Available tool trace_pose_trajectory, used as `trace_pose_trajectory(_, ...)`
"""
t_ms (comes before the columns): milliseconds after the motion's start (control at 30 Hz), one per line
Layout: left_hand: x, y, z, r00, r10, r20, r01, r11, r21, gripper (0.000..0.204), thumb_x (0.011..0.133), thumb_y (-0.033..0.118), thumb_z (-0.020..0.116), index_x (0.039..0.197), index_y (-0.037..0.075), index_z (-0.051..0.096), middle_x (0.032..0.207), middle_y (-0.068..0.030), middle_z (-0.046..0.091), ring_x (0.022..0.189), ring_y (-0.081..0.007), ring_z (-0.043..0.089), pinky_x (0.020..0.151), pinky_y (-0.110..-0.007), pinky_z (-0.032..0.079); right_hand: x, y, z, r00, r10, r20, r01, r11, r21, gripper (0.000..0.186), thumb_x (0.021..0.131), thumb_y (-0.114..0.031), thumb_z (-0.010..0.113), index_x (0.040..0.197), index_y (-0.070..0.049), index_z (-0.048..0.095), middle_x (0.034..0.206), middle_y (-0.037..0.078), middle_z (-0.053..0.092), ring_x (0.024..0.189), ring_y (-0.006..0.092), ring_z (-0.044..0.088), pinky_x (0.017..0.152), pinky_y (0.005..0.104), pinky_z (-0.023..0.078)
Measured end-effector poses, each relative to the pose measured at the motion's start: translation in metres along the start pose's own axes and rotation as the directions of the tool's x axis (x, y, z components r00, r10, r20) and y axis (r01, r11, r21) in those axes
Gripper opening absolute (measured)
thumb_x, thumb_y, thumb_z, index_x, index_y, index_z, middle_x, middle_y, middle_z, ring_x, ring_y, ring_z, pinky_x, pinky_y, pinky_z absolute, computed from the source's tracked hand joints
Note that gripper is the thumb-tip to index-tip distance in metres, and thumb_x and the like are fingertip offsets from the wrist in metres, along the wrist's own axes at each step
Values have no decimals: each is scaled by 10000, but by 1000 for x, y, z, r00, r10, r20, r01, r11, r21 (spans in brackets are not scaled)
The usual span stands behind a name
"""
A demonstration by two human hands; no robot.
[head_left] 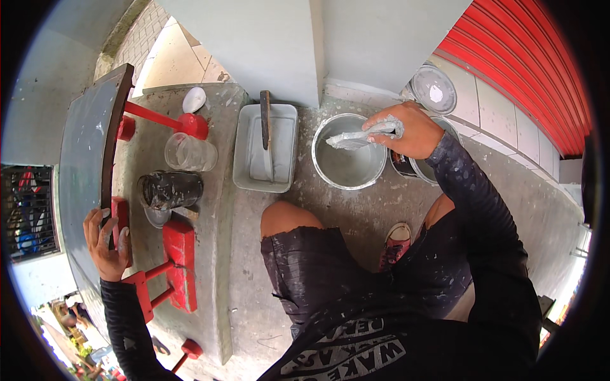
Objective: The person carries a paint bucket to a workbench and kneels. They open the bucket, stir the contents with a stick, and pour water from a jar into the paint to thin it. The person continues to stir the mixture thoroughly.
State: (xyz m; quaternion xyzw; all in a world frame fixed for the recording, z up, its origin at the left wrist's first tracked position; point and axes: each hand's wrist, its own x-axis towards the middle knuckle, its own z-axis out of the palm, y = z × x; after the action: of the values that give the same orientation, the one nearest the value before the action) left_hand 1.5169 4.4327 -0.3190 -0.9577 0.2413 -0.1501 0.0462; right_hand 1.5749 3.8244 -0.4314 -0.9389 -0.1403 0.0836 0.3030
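Note:
My right hand (410,130), smeared with grey paint, is closed around a paint-caked paintbrush (352,138). The ragged tip of the brush hangs over a round silver-rimmed pail (348,166) of grey paint. At the left, my left hand (107,244) grips the dark edge of a grey tabletop (86,152), fingers on its face and thumb on the other side. Left of the pail lies a grey rectangular tray (244,176). A long flat tool with a dark, worn handle (265,120) leans in it, its blade end inside the tray.
Beside the tray, a raised concrete ledge holds clear plastic containers (190,152), a black paint-stained container (171,190) and a white cup (194,100). Red supports (180,267) stand by the tabletop. Partly behind my right hand is another can (422,168); a lidded bucket (434,89) sits near the red shutter (521,70).

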Motion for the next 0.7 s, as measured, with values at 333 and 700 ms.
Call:
trace_pose_trajectory(333,6,4,1,999,26,-23,-26,999,20,350,740,9,753,1071,42,645,1251,-155,597,1208,-416,535,1008,-512,433,44,46,110,972,-21,235,84,961,-263,168,912,-159,644,1034,-80,729,1061,167,656,1030,361,649,912,464,527)
trace_pose_trajectory(700,4,3,1,1000,6,-15,-6,1000,16,340,746,12,743,1071,43,648,1240,-163,600,1196,-417,537,1005,-512,433,19,45,157,922,-93,375,167,971,-172,154,824,-128,680,912,-12,730,961,176,702,946,382,676,873,452,544)
